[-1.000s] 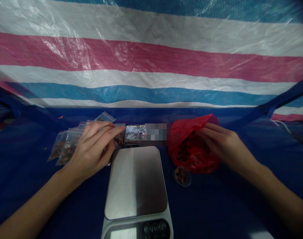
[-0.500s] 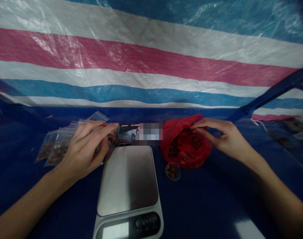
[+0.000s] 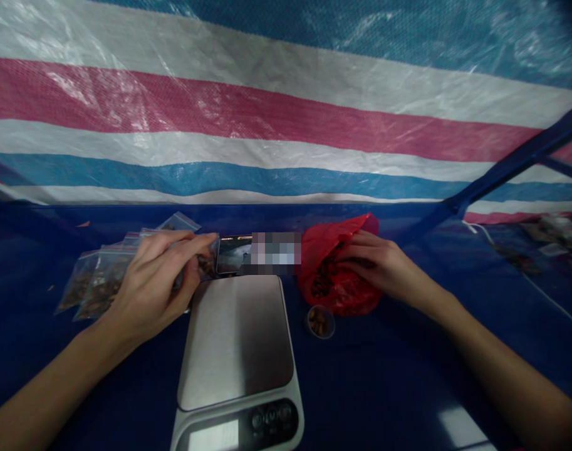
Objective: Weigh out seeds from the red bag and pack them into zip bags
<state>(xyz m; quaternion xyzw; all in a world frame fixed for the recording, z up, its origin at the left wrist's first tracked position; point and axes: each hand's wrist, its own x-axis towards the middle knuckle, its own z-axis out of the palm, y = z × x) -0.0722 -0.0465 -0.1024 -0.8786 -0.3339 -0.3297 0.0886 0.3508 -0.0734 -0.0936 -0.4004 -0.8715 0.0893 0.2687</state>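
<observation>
My left hand (image 3: 158, 272) bends its fingers around a clear zip bag (image 3: 207, 263) with brown pieces in it, at the left end of a phone. Under and beyond this hand lie several more filled zip bags (image 3: 102, 285). My right hand (image 3: 384, 260) reaches into an open red plastic bag (image 3: 335, 235) holding dark brown pieces. Its fingers are bunched together, and the tips are hidden among the contents. Just in front of the red bag stands a small clear cup (image 3: 321, 322) with a few brown pieces inside.
A kitchen scale (image 3: 239, 341) with a bare steel plate sits between my arms. Behind it leans a phone (image 3: 234, 255), its screen partly pixelated. A striped tarpaulin (image 3: 276, 113) hangs at the back of the blue surface (image 3: 370, 388). A blue frame bar (image 3: 506, 166) slants at right.
My right hand has moved left and deeper into the red bag, from its rim to the contents. My left hand stays at the zip bag. The whole view has shifted slightly.
</observation>
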